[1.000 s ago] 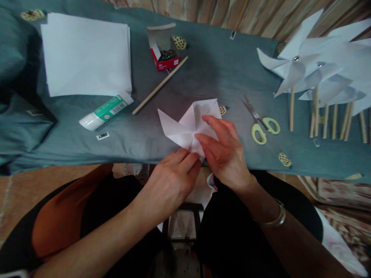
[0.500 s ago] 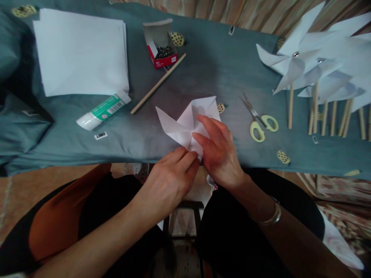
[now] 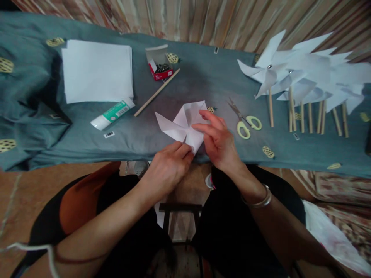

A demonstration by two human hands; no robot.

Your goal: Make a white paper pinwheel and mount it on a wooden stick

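A white paper pinwheel, cut and partly folded, lies at the table's front edge. Its near edge is pinched in the fingers of my left hand. Over its right side, my right hand has its index and middle fingers stretched out and apart; whether the fingertips touch the paper I cannot tell. Just beyond the pinwheel lies a wooden stick, set at a slant. To the right of my right hand are scissors with pale green handles, their blades slightly apart.
A stack of white paper lies at the left, with a glue tube below it. An open red box of small metal fasteners stands at the back. Several finished pinwheels on sticks overlap at the right. A curtain hangs behind.
The view has shifted. My right hand's fingers have straightened and moved off the pinwheel's centre toward its right side. My left hand keeps its pinch on the near edge.
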